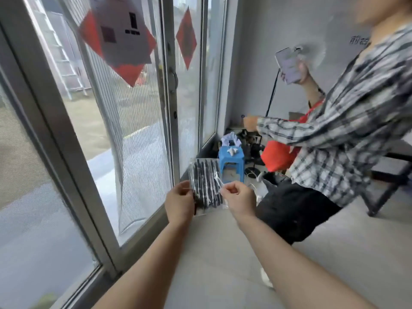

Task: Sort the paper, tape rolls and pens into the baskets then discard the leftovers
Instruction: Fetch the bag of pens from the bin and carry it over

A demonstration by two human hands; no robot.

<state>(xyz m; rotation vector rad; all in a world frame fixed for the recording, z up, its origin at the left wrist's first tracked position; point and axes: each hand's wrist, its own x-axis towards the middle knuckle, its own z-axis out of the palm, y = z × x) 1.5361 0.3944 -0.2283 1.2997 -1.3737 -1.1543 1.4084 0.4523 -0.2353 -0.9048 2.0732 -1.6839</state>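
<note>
- While the left hand (179, 202) curls its fingers round the lower left edge of the clear bag of pens (205, 186), the right hand (239, 200) pinches the bag's right edge between thumb and forefinger. The two grips take opposite sides, which looks like a way of parting the plastic to free the pens.
- The bag hangs upright in the air between the hands, near the middle of the scene, just right of the glass door (138, 130). Held this way, its black pens stand roughly vertical in one bundle rather than spilling.
- No basket, tape roll or loose sorting paper shows, so I judge this an early step: the pens must come out before they go anywhere, and the wrapper would count as a leftover.
- Far beyond the bag stands a blue stool (231, 158) with something white on top.
- To the right, another person in a plaid shirt (334, 141) holds up a phone (288, 65), well apart from the bag.
- Red diamond papers (186, 37) are stuck high on the door glass.
</note>
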